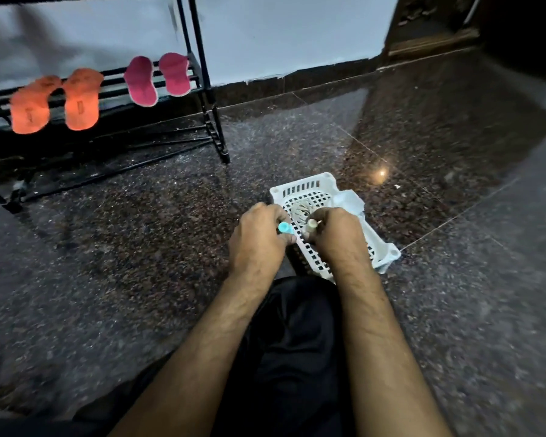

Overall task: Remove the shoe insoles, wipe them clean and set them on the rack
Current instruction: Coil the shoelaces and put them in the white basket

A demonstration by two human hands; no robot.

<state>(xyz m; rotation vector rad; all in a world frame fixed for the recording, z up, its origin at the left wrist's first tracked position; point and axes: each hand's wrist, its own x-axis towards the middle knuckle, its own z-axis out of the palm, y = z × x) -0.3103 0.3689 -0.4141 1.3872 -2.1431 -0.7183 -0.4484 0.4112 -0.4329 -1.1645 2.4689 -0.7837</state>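
Observation:
Two orange insoles and two pink insoles lie across the bars of the black shoe rack at the upper left. In front of me a white perforated basket sits on the floor. Over its near end my left hand grips a small object with a light blue end. Right beside it my right hand pinches a small pale cylindrical item. A light blue cloth drapes over the basket's right edge.
Dark speckled granite floor spreads all round. A white wall with a dark skirting runs behind the rack. A dark wooden doorway is at the upper right. My legs in black trousers fill the foreground.

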